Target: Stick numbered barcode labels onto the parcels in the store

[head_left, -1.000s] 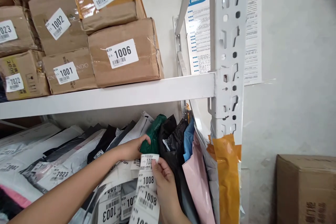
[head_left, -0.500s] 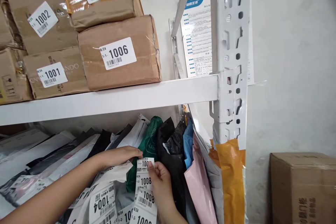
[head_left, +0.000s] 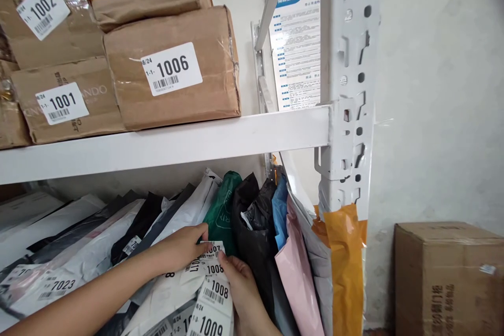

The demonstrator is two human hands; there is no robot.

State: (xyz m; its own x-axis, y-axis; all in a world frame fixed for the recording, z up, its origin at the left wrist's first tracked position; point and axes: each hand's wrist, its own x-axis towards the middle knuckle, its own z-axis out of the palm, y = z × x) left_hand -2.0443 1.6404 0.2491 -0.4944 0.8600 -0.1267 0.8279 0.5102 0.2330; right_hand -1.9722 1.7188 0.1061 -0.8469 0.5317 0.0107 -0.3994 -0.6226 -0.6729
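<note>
The left hand (head_left: 183, 247) has come down to the top of the label strip (head_left: 219, 290), perhaps pinching it, though its fingertips are unclear; the right hand (head_left: 244, 290) still pinches the right edge, so both now meet at the strip, before the green bag (head_left: 222, 215)

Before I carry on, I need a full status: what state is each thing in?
Label strip, held, printed side showing
Right hand, grip closed on label strip
Left hand, fingers at label strip's top end
Green parcel, tilted
Pink parcel, tilted
Box 1006, labelled, shelved
Lower-right box, closed
</note>
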